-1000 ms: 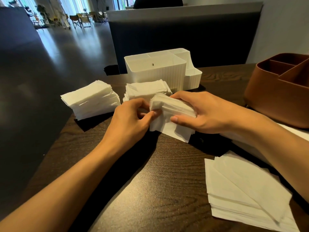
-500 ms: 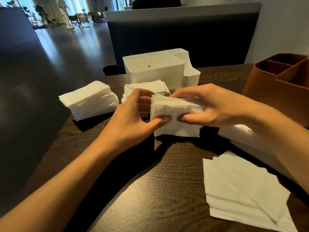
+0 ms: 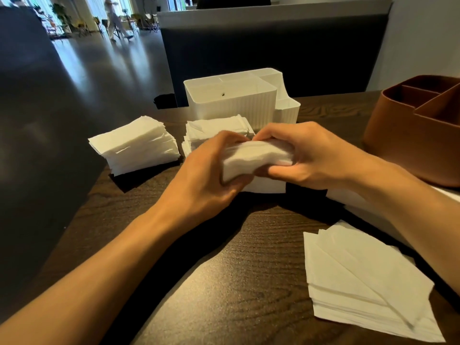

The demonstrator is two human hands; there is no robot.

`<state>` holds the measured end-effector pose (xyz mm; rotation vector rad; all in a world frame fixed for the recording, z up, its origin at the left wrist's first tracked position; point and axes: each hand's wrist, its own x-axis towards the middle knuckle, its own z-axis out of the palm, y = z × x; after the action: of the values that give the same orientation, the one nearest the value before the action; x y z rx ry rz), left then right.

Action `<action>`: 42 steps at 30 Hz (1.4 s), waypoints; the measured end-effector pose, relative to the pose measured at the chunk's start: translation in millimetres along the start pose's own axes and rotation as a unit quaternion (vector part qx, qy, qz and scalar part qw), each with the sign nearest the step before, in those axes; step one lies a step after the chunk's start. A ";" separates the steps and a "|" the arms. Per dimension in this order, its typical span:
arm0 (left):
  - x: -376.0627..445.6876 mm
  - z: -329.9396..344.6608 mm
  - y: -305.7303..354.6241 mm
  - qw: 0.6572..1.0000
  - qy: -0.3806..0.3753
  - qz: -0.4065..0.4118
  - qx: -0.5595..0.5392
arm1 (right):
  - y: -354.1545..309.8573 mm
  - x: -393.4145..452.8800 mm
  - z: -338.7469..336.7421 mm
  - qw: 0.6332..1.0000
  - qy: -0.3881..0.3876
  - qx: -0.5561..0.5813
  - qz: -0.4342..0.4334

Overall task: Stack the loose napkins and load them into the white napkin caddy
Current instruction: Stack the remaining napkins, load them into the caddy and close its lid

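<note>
Napkin bundle (image 3: 256, 158): a thick wad of folded white napkins, held just above the dark wooden table (image 3: 249, 282) in front of the caddy, its lower edge hanging close to the wood.
Left hand (image 3: 206, 180): fingers curled round the bundle's left end, thumb underneath.
Right hand (image 3: 306, 155): fingers over the top, thumb pinching the near face, gripping the right end.
Step in hand: squaring up the bundle, by my reading; the edges look uneven and slightly blurred.
White napkin caddy (image 3: 231, 103): stands upright behind the hands; its large front compartment looks empty.
Other stacks: one tidy pile (image 3: 135, 145) at the left, a second pile (image 3: 216, 125) against the caddy, loose flat napkins (image 3: 361, 277) at near right.
Brown caddy (image 3: 418, 130): far right, untouched.
Next move: probably lift the bundle over the rim and lower it in, keeping both ends pinched so nothing fans out.
</note>
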<state>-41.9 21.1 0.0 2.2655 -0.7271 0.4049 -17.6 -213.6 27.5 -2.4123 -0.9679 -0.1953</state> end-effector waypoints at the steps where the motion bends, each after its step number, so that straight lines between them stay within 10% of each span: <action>1: 0.6 0.2 -0.9 1.000 0.006 0.006 0.016 | -0.2 0.1 0.1 1.000 -0.008 -0.007 0.001; 19: 2.8 -12.9 -8.5 0.999 -0.037 -0.021 0.013 | 0.1 1.7 11.2 0.999 0.001 0.013 0.045; 30: 3.7 -43.1 3.7 0.926 -0.149 -0.326 -0.117 | -16.6 8.5 30.9 0.941 -0.012 0.203 0.271; 42: 8.2 -44.2 -8.5 0.974 -0.034 -0.145 0.168 | -19.7 9.9 35.9 0.978 0.014 0.038 0.204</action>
<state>-33.6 54.5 30.1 2.6680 -0.3690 0.3288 -25.9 -177.0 8.4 -2.4671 -0.4412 -0.0425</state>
